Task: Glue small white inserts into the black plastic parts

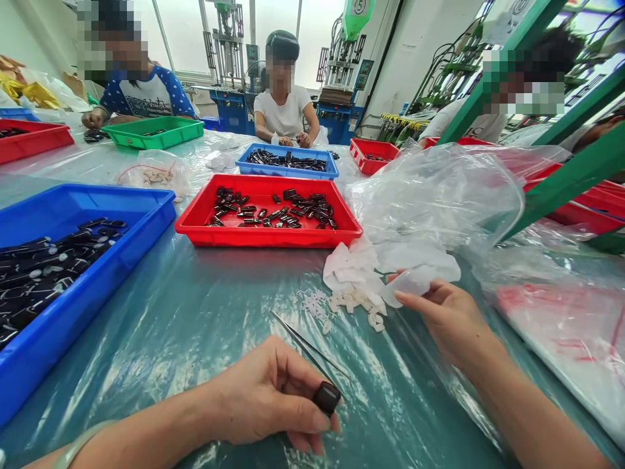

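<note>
Between the thumb and fingers of my left hand (273,391) is a small glossy black rectangular part (327,397), held low over the table near the front. Metal tweezers (303,339) lie on the sheet just beyond that hand, partly hidden by it. My right hand (446,309) pinches a thin white translucent sheet (415,280) at the right. Beside it are a crumpled white sheet (344,267), a small heap of cream-coloured pieces (359,299) and a scatter of tiny white bits (315,305).
A red tray (268,239) with black parts stands ahead; a blue tray (97,273) full of them is at left. Clear plastic bags (430,189) and a green metal post (561,182) are on the right. Several people sit around the table, one (286,104) straight across.
</note>
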`<act>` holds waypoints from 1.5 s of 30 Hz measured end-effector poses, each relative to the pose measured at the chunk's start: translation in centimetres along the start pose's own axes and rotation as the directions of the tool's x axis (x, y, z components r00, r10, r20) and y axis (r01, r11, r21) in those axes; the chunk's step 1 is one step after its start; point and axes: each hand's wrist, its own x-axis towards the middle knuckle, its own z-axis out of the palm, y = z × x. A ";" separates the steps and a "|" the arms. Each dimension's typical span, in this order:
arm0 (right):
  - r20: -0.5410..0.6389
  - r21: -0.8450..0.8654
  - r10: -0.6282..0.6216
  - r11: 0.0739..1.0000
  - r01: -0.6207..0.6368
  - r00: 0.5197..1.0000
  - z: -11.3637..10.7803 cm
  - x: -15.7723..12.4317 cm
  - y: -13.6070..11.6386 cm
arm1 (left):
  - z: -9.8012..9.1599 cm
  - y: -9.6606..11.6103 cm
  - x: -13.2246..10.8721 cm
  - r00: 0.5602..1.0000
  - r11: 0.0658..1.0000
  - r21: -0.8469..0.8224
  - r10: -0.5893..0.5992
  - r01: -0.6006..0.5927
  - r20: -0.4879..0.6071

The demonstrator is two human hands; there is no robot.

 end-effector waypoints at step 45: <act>0.505 -0.304 -0.561 0.596 0.743 0.656 4.8 -6.6 -1.5 | 0.1 -0.1 0.3 0.972 0.892 0.413 0.228 -0.184 -0.060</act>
